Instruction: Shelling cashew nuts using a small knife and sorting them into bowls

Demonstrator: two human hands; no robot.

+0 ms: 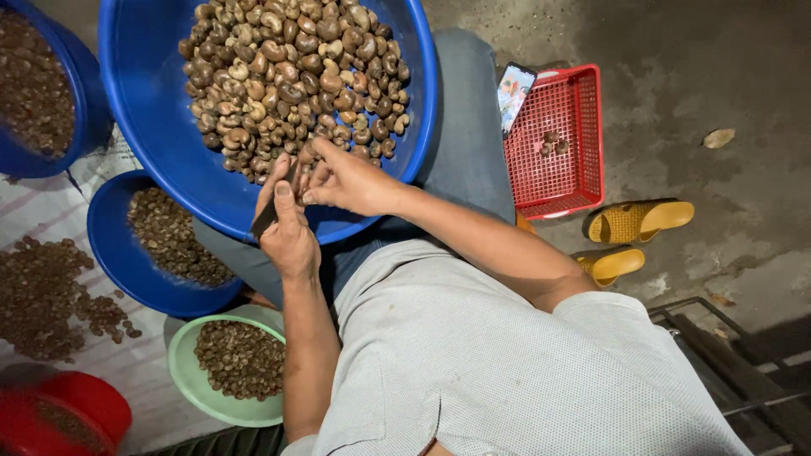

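A big blue basin (152, 127) rests on my lap, holding a heap of brown unshelled nuts (291, 76). My left hand (289, 232) is at the basin's near rim, closed on a small dark blade-like tool (263, 221) with the thumb pointing up. My right hand (351, 181) meets it from the right. Its fingertips pinch a single nut (306, 155) at the edge of the heap, right against the tool. Both hands touch each other above the rim.
Left of my lap are a second blue basin (89, 118), a smaller blue bowl (110, 253) and a green bowl (186, 371), all with darker nut pieces, plus a red bowl (93, 405). A red basket (566, 169) with a phone (514, 91) and yellow sandals (638, 221) lie right.
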